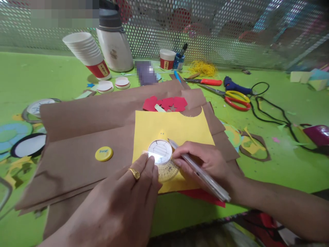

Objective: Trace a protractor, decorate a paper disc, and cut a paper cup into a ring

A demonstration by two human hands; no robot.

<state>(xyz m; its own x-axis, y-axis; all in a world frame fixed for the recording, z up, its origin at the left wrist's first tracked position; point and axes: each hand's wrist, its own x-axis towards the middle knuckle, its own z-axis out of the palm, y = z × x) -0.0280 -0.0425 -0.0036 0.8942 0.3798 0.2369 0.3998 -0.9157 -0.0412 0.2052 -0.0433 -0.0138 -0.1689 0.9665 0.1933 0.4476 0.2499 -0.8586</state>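
Both of the person's hands are showing uncovered. The left hand is wearing a gold ring on one finger, close to the knuckle. Its band is widening into a thicker, slightly raised top that is catching the light. The right hand is showing bare, and the right forearm is running bare all the way to the edge of view. The left forearm is likewise showing uncovered at the lower edge.
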